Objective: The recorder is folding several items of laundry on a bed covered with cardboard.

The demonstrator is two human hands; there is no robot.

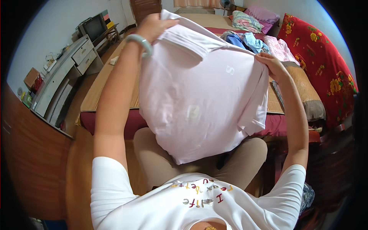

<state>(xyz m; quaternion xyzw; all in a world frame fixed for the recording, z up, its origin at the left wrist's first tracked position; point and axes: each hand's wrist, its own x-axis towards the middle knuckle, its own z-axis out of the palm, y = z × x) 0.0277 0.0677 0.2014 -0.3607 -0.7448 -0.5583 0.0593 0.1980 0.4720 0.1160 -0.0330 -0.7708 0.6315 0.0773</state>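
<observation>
A pale pink collared shirt hangs spread out in front of me, held up by both hands above my knees. Its collar is at the top and its lower hem droops near my lap. My left hand, with a pale bangle on the wrist, grips the shirt's upper left by the collar and shoulder. At the upper right, my right hand pinches the other shoulder, and a short sleeve hangs below it. The shirt hides part of the bed behind it.
A bed with a woven mat lies beyond the shirt. Crumpled clothes, pillows and a red floral cloth are on its right. Along the left wall stand a long drawer cabinet and a television.
</observation>
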